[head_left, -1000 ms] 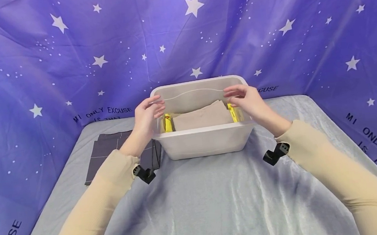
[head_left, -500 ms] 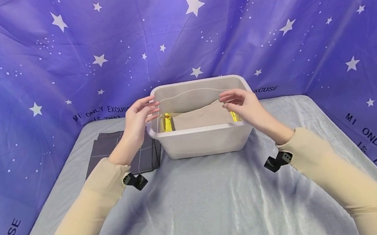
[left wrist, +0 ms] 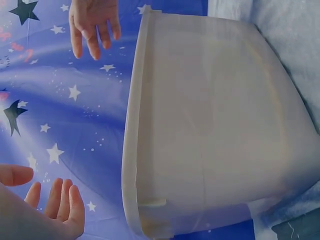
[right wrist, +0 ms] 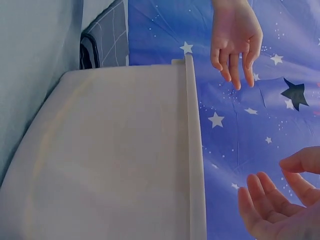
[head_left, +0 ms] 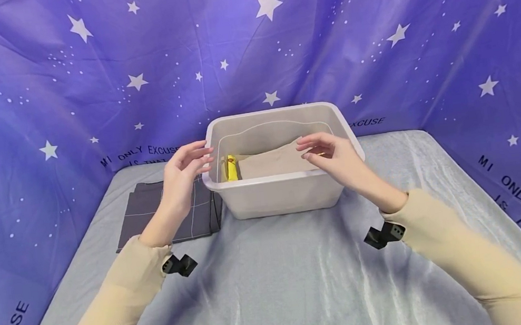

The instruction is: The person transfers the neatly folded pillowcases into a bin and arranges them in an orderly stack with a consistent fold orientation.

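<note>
A pale grey plastic bin (head_left: 283,194) stands in the middle of the table. Inside it lies a folded beige cloth (head_left: 272,162), with a yellow packet (head_left: 231,168) at its left side. A bit of yellow also shows at the right, mostly hidden behind the right hand. My left hand (head_left: 183,178) hovers beside the bin's left rim, fingers loosely bent and holding nothing. Over the right part of the bin is my right hand (head_left: 336,160), its fingers relaxed and apart from the contents. In both wrist views the hands appear above the rim with nothing between the fingers.
A folded dark grey cloth with thin white lines (head_left: 142,212) lies left of the bin, partly behind the left forearm. A light grey-blue velvety cover (head_left: 282,276) spreads over the table. Purple star-patterned fabric (head_left: 229,44) hangs behind and at both sides.
My left hand has moved left and slightly down, away from the bin's interior to its rim. My right hand has shifted a little left and down, covering more of the right yellow item.
</note>
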Tool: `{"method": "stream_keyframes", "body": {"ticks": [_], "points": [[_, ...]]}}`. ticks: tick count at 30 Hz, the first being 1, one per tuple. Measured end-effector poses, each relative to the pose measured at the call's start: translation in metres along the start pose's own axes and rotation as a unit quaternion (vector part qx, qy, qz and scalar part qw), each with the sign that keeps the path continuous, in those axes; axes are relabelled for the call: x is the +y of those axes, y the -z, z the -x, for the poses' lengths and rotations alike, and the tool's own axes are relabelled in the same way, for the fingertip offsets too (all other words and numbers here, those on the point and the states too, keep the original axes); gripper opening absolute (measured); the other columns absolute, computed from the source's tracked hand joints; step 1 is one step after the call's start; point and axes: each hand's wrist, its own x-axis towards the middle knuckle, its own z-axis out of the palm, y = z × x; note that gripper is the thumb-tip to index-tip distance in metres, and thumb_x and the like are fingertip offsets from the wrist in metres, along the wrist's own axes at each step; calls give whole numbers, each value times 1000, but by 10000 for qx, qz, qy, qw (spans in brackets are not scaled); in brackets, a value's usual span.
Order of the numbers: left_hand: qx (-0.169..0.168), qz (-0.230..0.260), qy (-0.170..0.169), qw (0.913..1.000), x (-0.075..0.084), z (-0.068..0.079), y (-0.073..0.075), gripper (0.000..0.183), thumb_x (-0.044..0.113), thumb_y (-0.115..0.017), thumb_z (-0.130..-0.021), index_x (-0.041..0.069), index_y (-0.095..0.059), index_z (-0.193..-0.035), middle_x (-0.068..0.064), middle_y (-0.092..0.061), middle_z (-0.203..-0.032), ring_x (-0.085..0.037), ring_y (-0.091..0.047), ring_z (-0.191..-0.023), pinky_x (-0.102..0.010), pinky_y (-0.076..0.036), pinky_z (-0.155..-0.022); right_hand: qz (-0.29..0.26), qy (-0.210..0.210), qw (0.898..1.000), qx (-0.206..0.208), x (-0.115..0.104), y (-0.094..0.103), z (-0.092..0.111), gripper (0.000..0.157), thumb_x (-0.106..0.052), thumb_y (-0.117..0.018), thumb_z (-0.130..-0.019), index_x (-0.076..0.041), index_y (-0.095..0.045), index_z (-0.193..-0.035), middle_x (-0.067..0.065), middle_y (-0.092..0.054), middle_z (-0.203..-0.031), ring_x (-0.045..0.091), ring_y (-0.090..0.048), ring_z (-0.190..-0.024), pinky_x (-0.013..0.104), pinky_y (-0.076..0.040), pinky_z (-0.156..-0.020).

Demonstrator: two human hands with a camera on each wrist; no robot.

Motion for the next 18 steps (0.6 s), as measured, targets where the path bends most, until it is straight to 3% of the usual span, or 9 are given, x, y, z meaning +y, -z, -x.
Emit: {"method": "stream_keyframes", "body": {"ticks": [7, 14, 18], "points": [[-198, -515, -402, 9977, -4, 12, 8, 32, -2, -49, -85, -6, -49, -117, 0, -61, -98, -8, -59, -85, -25, -47, -75, -195, -3, 9998, -13, 0, -8, 8, 25, 6, -53, -82, 8, -56, -107, 20, -59, -106, 8, -59, -85, 22, -47, -76], [-212, -597, -594, 9962, -9, 26, 16, 32, -8, -51, -82, -8, -50, -115, 1, -62, -99, -11, -58, -86, -21, -47, -75, -205, 87, 9997, -49, -2, -16, 19, 26, 3, -55, -82, 4, -57, -108, 17, -60, -104, 19, -58, -91, 22, -46, -77], [-194, -597, -666, 9958, -14, 33, 21, 33, -11, -50, -81, -11, -49, -114, 3, -62, -97, -12, -58, -85, -18, -46, -74, -94, 148, 9998, -95, -2, -22, 22, 25, 2, -56, -82, 2, -58, -107, 14, -61, -103, 16, -57, -91, 23, -46, -78]]}}
